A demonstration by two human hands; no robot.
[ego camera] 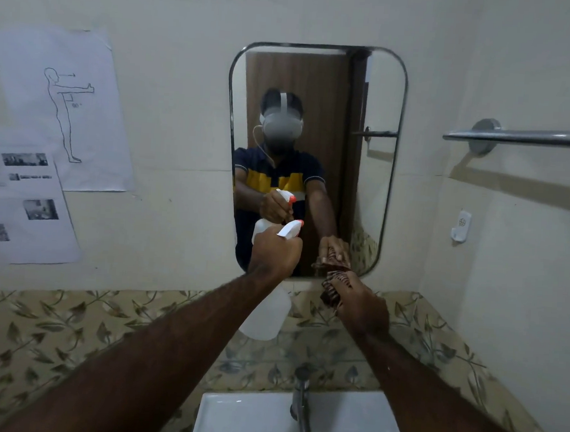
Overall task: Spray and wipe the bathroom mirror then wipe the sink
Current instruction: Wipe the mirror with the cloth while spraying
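On the far wall, dead centre, is the mirror (318, 84), and I've got both arms stretched out to it from here. My left hand (274, 252) is wrapped tight round the neck of the spray bottle (265, 318), with the nozzle aimed at the lower part of the glass and very near it. Can't tell from my feed whether the trigger is squeezed.
— rig_op

ok and the other hand? where's the rag?
— tilefan

My right hand (361, 307) has its fingers curled round a bunched brown striped cloth (334, 282). It's pushed up against the mirror's lower right corner, and the cloth meets its own reflection there. The bottle's body hangs below my left wrist, in front of the leaf-pattern tiles (53, 318). The white sink (248, 417) is right under me at the near edge, with its tap (302, 407) standing at the back rim. There's a towel rail (532, 135) on the right wall, and paper sheets (60, 102) are stuck up on the left.
— rig_op
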